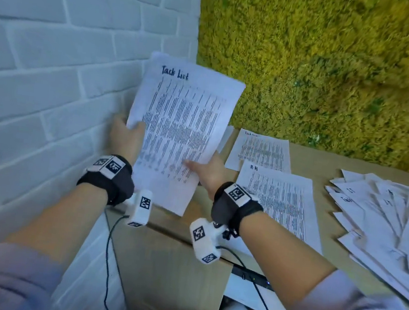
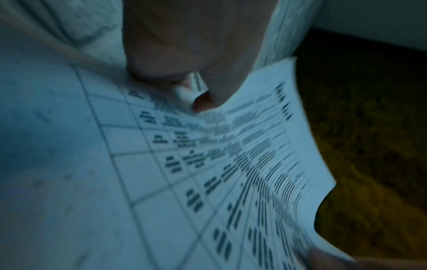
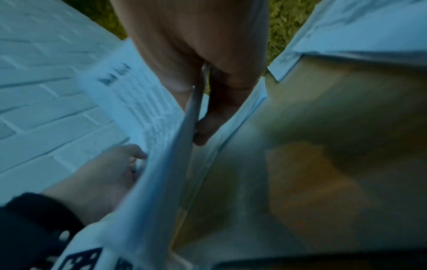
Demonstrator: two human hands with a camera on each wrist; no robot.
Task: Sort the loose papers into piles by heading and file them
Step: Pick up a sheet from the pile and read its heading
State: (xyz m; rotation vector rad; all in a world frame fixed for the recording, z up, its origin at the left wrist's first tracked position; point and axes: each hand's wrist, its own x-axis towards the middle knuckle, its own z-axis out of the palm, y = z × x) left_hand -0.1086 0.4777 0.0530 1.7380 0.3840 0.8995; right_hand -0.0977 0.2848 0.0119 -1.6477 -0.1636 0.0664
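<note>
held sheet [image 1: 180, 131]: white printed page headed "task list", table of dense text, raised upright in front of the white brick wall [image 1: 42, 62], lower edge above the near left corner of the desk [image 1: 326, 164].

left hand [image 1: 127, 136]: grips the sheet's left edge, thumb on the printed face, fingers behind the page. the left wrist view shows the thumb pressed onto the table rows and the paper bowed.

right hand [image 1: 208, 169]: pinches the sheet's lower right edge, thumb on the front, fingers behind; the right wrist view shows the paper's edge running between thumb and fingers.

desk: pale wood top, set into the corner where the brick wall meets a wall of yellow-green moss [image 1: 337, 68].

far sheet [image 1: 260, 151]: lies flat at the back of the desk against the moss wall, small heading too blurred to read surely.

near sheet [image 1: 280, 202]: lies flat just in front of the far sheet and overlaps its lower edge, heading reads like "r-r", partly hidden behind the right wrist.

loose papers [image 1: 383, 220]: fanned, untidy spread of white pages at the right of the desk, apart from the two flat sheets, headings not legible.

wrist bands [image 1: 108, 176]: dark bands on both wrists carrying white blocks with black square markers; thin black cables [image 1: 108, 259] hang below the desk edge.
</note>
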